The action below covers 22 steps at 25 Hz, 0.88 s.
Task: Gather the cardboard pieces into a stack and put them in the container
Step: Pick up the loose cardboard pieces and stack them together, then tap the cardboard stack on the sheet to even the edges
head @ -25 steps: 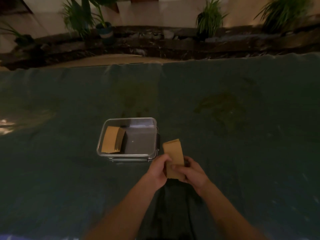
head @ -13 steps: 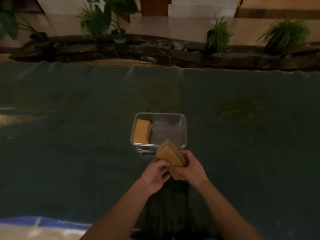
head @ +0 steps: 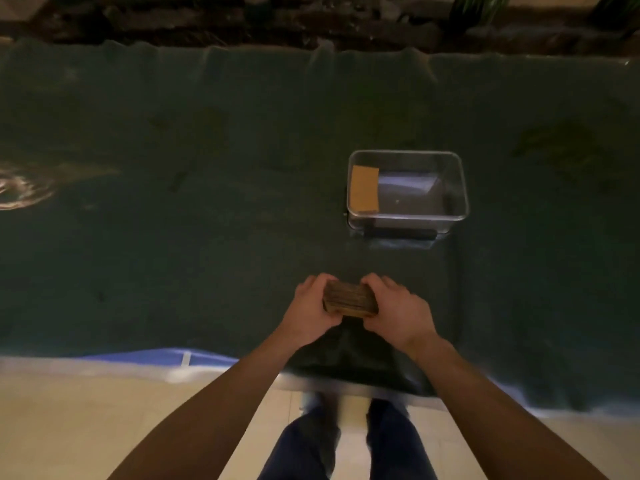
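Note:
A brown stack of cardboard pieces (head: 349, 299) stands on edge on the dark green cloth, near the table's front edge. My left hand (head: 310, 304) grips its left end and my right hand (head: 394, 310) grips its right end. Beyond and to the right sits a clear plastic container (head: 460, 188). A tan cardboard stack (head: 364, 189) lies flat in the container's left side; the container's right side holds nothing.
The green cloth (head: 207, 220) covers the whole table and hangs over the front edge. A dark rock border with plants (head: 242, 19) runs behind the far edge. Pale floor tiles (head: 86, 420) and my legs (head: 346, 441) show below.
The stack was held tilted up in front of the container; now both hands press it down on edge on the cloth. The camera has tipped downward and shifted left.

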### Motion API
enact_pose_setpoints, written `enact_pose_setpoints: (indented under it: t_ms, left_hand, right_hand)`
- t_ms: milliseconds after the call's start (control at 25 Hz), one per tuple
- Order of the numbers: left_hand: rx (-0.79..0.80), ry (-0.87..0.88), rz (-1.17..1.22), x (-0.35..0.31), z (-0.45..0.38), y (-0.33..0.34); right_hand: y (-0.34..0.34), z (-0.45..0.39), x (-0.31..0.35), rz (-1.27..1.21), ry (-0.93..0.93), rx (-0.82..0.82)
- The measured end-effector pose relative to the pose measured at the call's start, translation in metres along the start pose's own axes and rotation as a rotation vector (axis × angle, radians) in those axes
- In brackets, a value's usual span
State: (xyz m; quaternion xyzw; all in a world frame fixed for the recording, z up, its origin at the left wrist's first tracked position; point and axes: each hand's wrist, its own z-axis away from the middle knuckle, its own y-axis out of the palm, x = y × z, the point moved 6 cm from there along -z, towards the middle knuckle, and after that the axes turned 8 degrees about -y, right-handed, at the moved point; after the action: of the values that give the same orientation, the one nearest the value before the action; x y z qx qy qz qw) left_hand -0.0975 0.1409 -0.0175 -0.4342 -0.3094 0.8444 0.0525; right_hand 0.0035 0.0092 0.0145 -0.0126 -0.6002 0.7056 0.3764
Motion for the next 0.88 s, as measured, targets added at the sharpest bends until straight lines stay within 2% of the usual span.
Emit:
enact_pose_setpoints:
  t_ms: [200,320,440,640,720,840,880]
  left_hand:
    - [-0.131,0.086,-0.295,0.006,-0.003,0.015]
    - [-0.121,0.072,-0.448,0.019,-0.008,0.041]
    - [-0.129,0.023,-0.398,0.03,-0.01,0.059]
    - [-0.136,0.059,-0.447,0.032,-0.014,0.059]
    - [-0.161,0.135,-0.432,0.025,-0.007,0.057]
    - [-0.331,0.329,-0.434,0.009,0.016,0.056]
    - [-0.343,0.377,-0.48,0.007,0.021,0.061]
  right_hand:
    - [0.016,-0.005,-0.015,0.106,-0.038,-0.005]
    - [0.045,-0.009,-0.029,0.116,-0.005,0.055]
    - [0.065,-0.01,-0.038,0.127,0.031,0.043]
    - [0.069,-0.014,-0.042,0.123,0.006,0.023]
    - [0.067,-0.013,-0.043,0.115,0.004,0.012]
    - [0.064,-0.014,-0.04,0.094,-0.011,0.008]
    - [0.064,-0.014,-0.039,0.099,-0.013,0.013]
